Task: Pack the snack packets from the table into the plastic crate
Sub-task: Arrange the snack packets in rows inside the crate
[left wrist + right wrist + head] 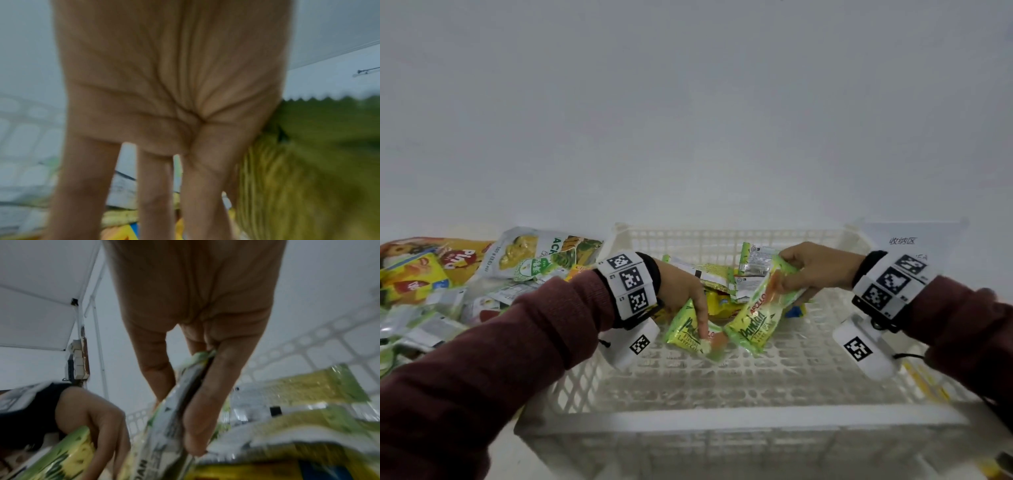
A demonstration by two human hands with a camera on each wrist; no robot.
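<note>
Over the white plastic crate I hold two green Pandan cake packets. My left hand grips the left packet low above the crate floor; in the right wrist view its fingers curl over that packet. My right hand pinches the upper end of the right packet, which hangs tilted; thumb and fingers clamp it. The left wrist view shows my palm with a blurred green packet beside it. Several packets lie at the crate's back.
A heap of snack packets covers the table left of the crate, with a large white-green pouch on top. A paper label lies behind the crate at the right. The crate's near floor is bare.
</note>
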